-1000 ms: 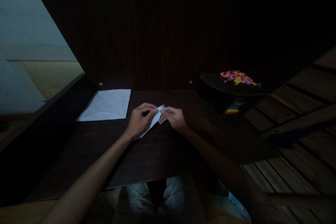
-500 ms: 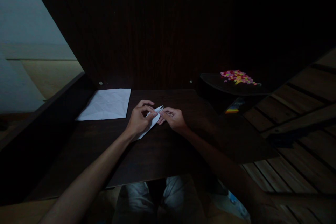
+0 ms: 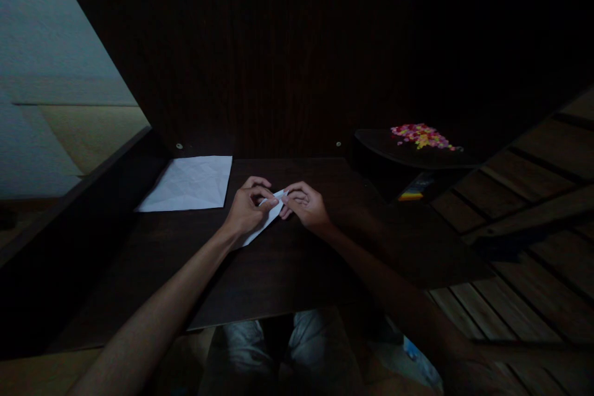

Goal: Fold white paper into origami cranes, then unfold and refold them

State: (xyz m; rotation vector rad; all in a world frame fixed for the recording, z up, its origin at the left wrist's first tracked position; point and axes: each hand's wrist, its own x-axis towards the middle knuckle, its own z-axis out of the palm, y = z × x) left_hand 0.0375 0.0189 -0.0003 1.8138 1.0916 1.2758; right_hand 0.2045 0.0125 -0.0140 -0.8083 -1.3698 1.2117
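Note:
A narrow, folded piece of white paper [image 3: 258, 232] is held slantwise over the dark desk, its upper end between my two hands. My left hand [image 3: 247, 207] pinches it from the left, thumb on top and fingers curled. From the right, my right hand [image 3: 307, 203] grips the paper's upper tip, with the index finger bent over the point and the thumb against the fold. The fingers cover much of that upper end, so its folds are partly hidden.
A creased white sheet [image 3: 192, 184] lies at the desk's back left. Small pink, red and yellow pieces [image 3: 422, 135] lie heaped on a rounded shelf [image 3: 371, 142] at right. The dark desktop [image 3: 232, 294] meets an upright panel [image 3: 260, 74] behind and a raised side board [image 3: 69, 223].
My right index finger has moved up and over the paper's tip, covering the split points that showed before. My left hand stays nearly still.

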